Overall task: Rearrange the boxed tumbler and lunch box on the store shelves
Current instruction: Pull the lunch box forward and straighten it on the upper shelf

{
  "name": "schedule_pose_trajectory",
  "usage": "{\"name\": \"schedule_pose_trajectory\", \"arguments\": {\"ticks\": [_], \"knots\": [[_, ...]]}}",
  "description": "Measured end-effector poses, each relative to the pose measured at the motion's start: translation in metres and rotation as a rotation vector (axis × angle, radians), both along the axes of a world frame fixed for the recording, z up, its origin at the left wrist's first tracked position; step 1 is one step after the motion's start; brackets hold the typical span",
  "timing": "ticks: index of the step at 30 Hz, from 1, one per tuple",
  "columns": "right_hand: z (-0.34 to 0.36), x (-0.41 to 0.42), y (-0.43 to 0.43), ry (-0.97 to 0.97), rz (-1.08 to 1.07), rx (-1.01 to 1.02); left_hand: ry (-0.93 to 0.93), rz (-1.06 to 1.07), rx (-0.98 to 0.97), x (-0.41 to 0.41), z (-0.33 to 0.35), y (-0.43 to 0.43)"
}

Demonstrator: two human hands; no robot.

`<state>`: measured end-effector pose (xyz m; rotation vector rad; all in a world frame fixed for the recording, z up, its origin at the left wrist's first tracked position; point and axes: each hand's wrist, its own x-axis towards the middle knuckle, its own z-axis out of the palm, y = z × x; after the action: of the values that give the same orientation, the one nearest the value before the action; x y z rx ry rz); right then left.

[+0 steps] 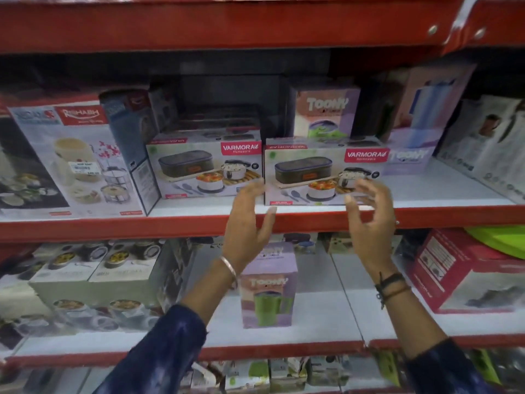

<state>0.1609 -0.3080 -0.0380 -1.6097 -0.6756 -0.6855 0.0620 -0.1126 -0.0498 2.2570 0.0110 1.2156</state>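
Two Varmora lunch box cartons stand side by side on the upper white shelf (443, 191): the left carton (203, 166) and the right carton (306, 169), which sits at the shelf's front edge. Behind the right carton stands a purple Toony tumbler box (326, 109). Another Toony tumbler box (268, 285) with a green tumbler printed on it stands on the lower shelf. My left hand (250, 220) and my right hand (369, 220) are raised in front of the right carton, fingers spread, holding nothing. Whether the fingertips touch the carton is unclear.
A large Rishabh tiffin box (76, 160) fills the upper shelf's left. A flat-lying Toony box (409, 157) and a tall pale box (434, 103) sit right of the cartons. Lower shelf: stacked lunch box cartons (93, 280) left, red box (466, 274) right. Red shelf edges (142, 227) run across.
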Motion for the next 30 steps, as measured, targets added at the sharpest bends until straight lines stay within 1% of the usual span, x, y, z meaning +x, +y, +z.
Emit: {"name": "schedule_pose_trajectory", "arguments": {"ticks": [2, 3, 5, 7, 8, 11, 13, 15, 18, 20, 22, 25, 30], "knots": [[0.013, 0.021, -0.002, -0.015, -0.101, 0.001, 0.031, 0.058, -0.064, 0.02, 0.025, 0.0], [0.017, 0.031, -0.003, 0.021, -0.147, -0.021, 0.06, 0.069, -0.131, 0.028, 0.032, -0.001], [0.019, 0.05, -0.004, 0.167, -0.188, -0.087, 0.106, 0.069, -0.239, 0.042, 0.04, -0.004], [0.016, 0.064, -0.003, 0.315, -0.197, -0.159, 0.165, 0.059, -0.309, 0.053, 0.038, -0.002], [0.014, 0.069, -0.003, 0.36, -0.192, -0.191, 0.203, 0.043, -0.338, 0.058, 0.034, 0.001], [0.01, 0.075, 0.0, 0.399, -0.134, -0.21, 0.264, -0.021, -0.387, 0.064, 0.027, 0.008], [0.005, 0.072, -0.001, 0.39, -0.084, -0.132, 0.264, -0.06, -0.403, 0.059, 0.028, 0.008], [0.001, 0.062, -0.003, 0.342, -0.069, -0.023, 0.236, -0.092, -0.424, 0.047, 0.033, 0.005], [0.005, 0.04, -0.006, 0.225, -0.058, 0.164, 0.127, -0.103, -0.442, 0.022, 0.043, -0.002], [0.014, 0.024, -0.007, 0.149, -0.042, 0.245, 0.029, -0.087, -0.457, 0.002, 0.049, -0.004], [0.023, 0.008, -0.004, 0.103, -0.022, 0.28, -0.056, -0.071, -0.482, -0.018, 0.055, -0.002], [0.025, -0.014, 0.003, 0.084, -0.006, 0.28, -0.131, 0.025, -0.486, -0.043, 0.052, 0.008], [0.007, -0.045, 0.015, 0.05, -0.02, 0.216, -0.163, 0.132, -0.498, -0.078, 0.034, 0.022]]}}
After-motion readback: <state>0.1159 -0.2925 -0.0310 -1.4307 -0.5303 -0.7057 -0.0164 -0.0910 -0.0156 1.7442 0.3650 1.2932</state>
